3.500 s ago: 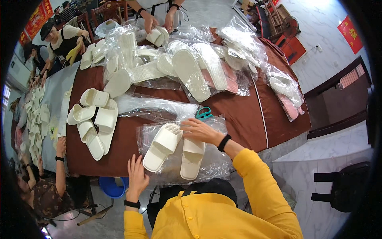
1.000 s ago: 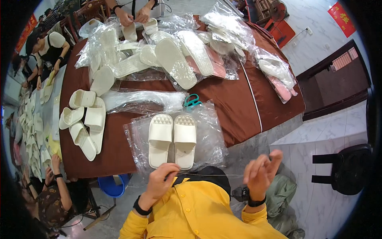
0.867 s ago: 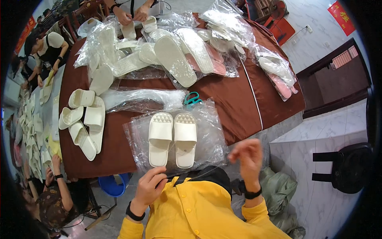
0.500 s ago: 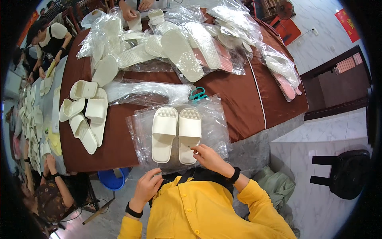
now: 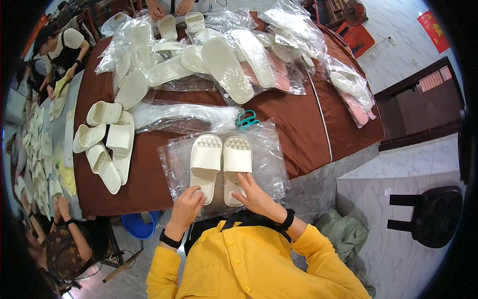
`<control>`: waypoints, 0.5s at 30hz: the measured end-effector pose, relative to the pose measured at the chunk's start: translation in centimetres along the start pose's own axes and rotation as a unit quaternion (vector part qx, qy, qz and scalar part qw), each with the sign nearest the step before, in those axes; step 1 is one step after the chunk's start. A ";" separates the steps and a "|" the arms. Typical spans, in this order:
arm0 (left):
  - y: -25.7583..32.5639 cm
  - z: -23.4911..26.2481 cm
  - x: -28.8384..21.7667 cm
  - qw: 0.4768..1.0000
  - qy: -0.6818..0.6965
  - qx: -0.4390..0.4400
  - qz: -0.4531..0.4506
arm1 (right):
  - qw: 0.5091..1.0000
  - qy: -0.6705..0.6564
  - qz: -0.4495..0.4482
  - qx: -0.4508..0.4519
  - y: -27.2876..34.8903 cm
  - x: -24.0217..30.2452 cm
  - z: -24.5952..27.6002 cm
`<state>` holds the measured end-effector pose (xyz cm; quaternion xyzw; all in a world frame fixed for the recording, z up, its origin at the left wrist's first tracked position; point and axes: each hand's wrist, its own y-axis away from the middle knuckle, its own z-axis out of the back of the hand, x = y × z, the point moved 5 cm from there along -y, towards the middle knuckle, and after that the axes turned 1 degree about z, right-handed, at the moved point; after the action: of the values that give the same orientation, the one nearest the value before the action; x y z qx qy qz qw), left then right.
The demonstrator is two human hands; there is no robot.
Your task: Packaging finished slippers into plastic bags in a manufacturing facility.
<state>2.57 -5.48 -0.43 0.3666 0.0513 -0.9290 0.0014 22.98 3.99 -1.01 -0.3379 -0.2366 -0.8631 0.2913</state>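
A pair of cream slippers, the left slipper (image 5: 205,157) and the right slipper (image 5: 237,158), lies side by side on a clear plastic bag (image 5: 271,149) at the table's near edge. My left hand (image 5: 187,208) is closed at the left slipper's heel, fingers curled together; what they pinch is hidden. My right hand (image 5: 258,197) lies over the right slipper's footbed, fingers stretched up to its strap and thumb apart near the heel.
Teal-handled scissors (image 5: 247,118) lie beyond the slippers beside a bundle of clear bags (image 5: 184,115). More cream slippers (image 5: 119,139) sit to the left. Bagged slippers (image 5: 224,65) are heaped at the far side. A blue bucket (image 5: 141,226) stands below; co-workers are left and far.
My left hand has moved up to the left slipper's heel. My right hand has shifted slightly left and settled onto the right slipper with fingers extended.
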 end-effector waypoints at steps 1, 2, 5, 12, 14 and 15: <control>-0.3 -0.2 0.2 1.000 -0.010 -0.004 0.014 | 1.000 0.000 0.003 -0.005 0.2 0.2 0.1; -0.5 -0.5 0.3 1.000 -0.009 -0.003 0.011 | 1.000 0.001 0.001 -0.007 0.3 0.3 0.3; -1.1 -1.5 0.6 1.000 -0.016 -0.014 0.010 | 0.998 -0.008 0.022 -0.050 0.7 0.8 1.6; -2.4 -2.4 1.0 0.997 -0.029 -0.052 0.051 | 0.987 -0.038 0.020 -0.155 -4.8 -3.0 7.6; -2.8 -2.7 1.0 0.997 -0.032 -0.055 0.047 | 0.984 -0.008 0.042 -0.171 -7.0 -5.1 7.6; -2.9 -2.7 0.8 0.997 -0.035 -0.062 0.042 | 0.973 0.019 0.054 -0.223 -8.0 -6.6 7.5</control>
<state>3.69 -2.29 -2.63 0.3347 0.0930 -0.9355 0.0653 24.97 16.54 -2.53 -0.3902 -0.0144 -0.8834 0.2592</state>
